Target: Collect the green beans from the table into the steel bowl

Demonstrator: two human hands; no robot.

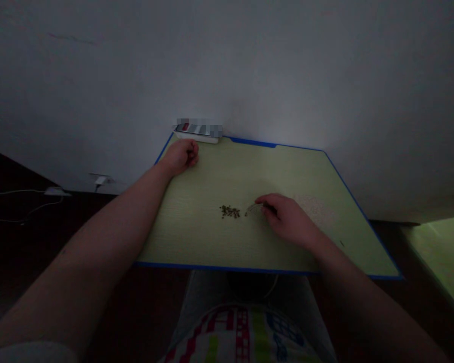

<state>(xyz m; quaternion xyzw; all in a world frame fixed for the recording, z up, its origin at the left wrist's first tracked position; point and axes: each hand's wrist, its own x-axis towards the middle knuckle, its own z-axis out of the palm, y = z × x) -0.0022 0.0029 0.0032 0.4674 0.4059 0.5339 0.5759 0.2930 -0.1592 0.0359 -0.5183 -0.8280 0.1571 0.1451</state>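
Observation:
My right hand (283,218) pinches metal tweezers (256,206), whose tips point left and down over the table. A small brown bean-like grain (245,215) lies by the tips; whether they grip it, I cannot tell. Just left is a loose heap of small brown beans or seeds (231,212). Behind my right hand spreads a thin patch of pale, rice-like grains (318,209). My left hand (181,155) rests as a loose fist at the table's far left, nothing visible in its fingers.
The pale yellow table (196,239) has a blue edge and stands against a grey wall (268,70). A white tray-like box (197,135), partly blurred, sits at the back left corner. A small dark sliver (342,243) lies at right. A plug (101,180) and cables are left of the table.

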